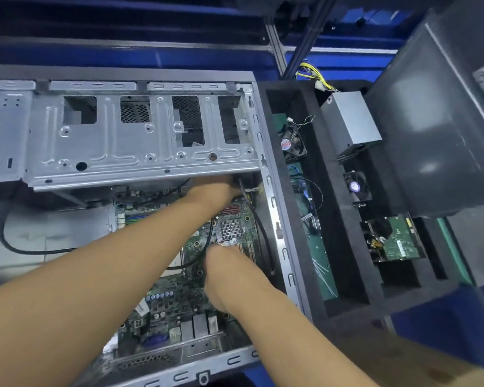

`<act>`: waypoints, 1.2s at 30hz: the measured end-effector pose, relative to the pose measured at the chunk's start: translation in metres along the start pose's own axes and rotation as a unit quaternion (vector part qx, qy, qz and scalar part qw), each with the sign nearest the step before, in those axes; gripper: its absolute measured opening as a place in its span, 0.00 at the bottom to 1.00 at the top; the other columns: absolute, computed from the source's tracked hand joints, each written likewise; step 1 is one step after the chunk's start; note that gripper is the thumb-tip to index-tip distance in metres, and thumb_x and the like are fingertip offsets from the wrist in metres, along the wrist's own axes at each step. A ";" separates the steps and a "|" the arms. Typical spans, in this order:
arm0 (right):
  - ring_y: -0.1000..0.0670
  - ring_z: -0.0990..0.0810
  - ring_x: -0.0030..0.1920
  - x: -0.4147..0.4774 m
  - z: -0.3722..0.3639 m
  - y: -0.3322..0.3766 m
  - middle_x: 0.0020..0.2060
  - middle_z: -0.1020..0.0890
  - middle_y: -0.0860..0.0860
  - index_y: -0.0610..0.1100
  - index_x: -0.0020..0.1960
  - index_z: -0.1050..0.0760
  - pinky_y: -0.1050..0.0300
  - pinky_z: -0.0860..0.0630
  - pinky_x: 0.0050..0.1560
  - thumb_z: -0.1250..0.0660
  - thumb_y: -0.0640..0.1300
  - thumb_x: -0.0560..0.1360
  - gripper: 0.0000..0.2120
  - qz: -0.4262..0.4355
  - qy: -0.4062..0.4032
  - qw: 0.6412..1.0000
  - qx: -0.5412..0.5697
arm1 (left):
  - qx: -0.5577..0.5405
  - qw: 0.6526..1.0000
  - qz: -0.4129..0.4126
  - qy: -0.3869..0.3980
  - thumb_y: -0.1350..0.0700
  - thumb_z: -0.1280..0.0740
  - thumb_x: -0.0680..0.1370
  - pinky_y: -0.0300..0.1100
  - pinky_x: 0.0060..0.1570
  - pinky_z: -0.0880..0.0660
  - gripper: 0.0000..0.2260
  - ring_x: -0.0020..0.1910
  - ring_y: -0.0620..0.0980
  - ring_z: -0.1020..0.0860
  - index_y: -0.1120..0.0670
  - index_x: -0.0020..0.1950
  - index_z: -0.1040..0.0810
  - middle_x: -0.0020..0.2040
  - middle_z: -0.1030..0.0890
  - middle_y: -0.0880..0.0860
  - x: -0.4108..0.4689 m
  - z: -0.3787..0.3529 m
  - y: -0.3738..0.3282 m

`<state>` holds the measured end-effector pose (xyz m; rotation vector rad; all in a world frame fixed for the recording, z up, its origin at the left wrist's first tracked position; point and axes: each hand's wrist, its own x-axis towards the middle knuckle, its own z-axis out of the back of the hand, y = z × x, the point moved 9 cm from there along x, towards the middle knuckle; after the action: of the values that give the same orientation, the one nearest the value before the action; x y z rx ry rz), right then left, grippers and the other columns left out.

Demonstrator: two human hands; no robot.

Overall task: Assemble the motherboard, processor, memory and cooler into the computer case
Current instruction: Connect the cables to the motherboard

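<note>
My left hand point(217, 189) reaches under the lip of the drive cage point(123, 141), toward the case's 1 o'clock corner. Its fingers are hidden there, so I cannot tell whether they grip anything. My right hand point(225, 275) is motion-blurred, knuckles up, fingers pointing down at the motherboard point(173, 300), and I cannot read whether it is spread or pinching. The board lies flat in the computer case point(277, 219) under both forearms, its small finned heatsink point(230, 227) at 12 o'clock from my right hand, 6 o'clock from my left.
</note>
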<state>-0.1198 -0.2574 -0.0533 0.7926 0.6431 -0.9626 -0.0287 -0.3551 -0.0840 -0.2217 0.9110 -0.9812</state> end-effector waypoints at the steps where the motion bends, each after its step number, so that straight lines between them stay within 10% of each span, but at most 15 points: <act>1: 0.50 0.33 0.31 0.000 0.000 0.000 0.37 0.32 0.48 0.44 0.37 0.38 0.54 0.30 0.39 0.36 0.30 0.76 0.15 0.003 -0.002 1.000 -0.004 | -0.002 1.000 -0.008 -0.014 0.49 0.38 0.80 0.42 0.48 0.34 0.09 0.51 0.59 0.25 0.53 0.45 0.29 0.54 0.23 0.59 -0.001 0.002 -0.003; 5: 0.49 0.32 0.31 0.002 -0.002 0.002 0.37 0.32 0.48 0.44 0.37 0.39 0.54 0.29 0.37 0.36 0.31 0.76 0.16 0.008 0.005 1.000 -0.014 | -0.022 0.997 -0.031 -0.064 0.57 0.37 0.78 0.43 0.41 0.34 0.13 0.38 0.56 0.30 0.50 0.35 0.36 0.36 0.29 0.54 -0.006 0.010 -0.008; 18: 0.43 0.29 0.39 -0.003 -0.001 0.003 0.54 0.23 0.39 0.43 0.40 0.39 0.53 0.29 0.43 0.37 0.30 0.76 0.14 0.016 0.000 1.000 -0.013 | -0.023 0.993 -0.073 -0.086 0.55 0.30 0.76 0.42 0.32 0.33 0.17 0.28 0.52 0.30 0.53 0.32 0.34 0.30 0.30 0.53 0.000 0.003 -0.011; 25: 0.45 0.28 0.40 -0.003 0.005 -0.003 0.43 0.25 0.43 0.41 0.40 0.35 0.54 0.28 0.42 0.37 0.32 0.77 0.11 0.008 -0.032 0.999 -0.020 | 0.008 0.990 -0.102 -0.094 0.59 0.34 0.78 0.40 0.24 0.43 0.18 0.26 0.48 0.34 0.51 0.32 0.38 0.28 0.33 0.51 0.002 0.004 -0.018; 36: 0.40 0.19 0.51 -0.003 0.002 -0.001 0.54 0.21 0.41 0.39 0.53 0.28 0.52 0.25 0.43 0.37 0.36 0.80 0.03 -0.003 -0.013 1.000 -0.018 | 0.039 0.975 -0.181 -0.120 0.55 0.30 0.77 0.33 0.21 0.44 0.21 0.22 0.42 0.34 0.48 0.31 0.40 0.26 0.34 0.47 -0.005 0.003 -0.022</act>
<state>-0.1217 -0.2583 -0.0501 0.7468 0.6385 -0.9624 -0.0415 -0.3643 -0.0674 -0.4417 0.6198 -1.2937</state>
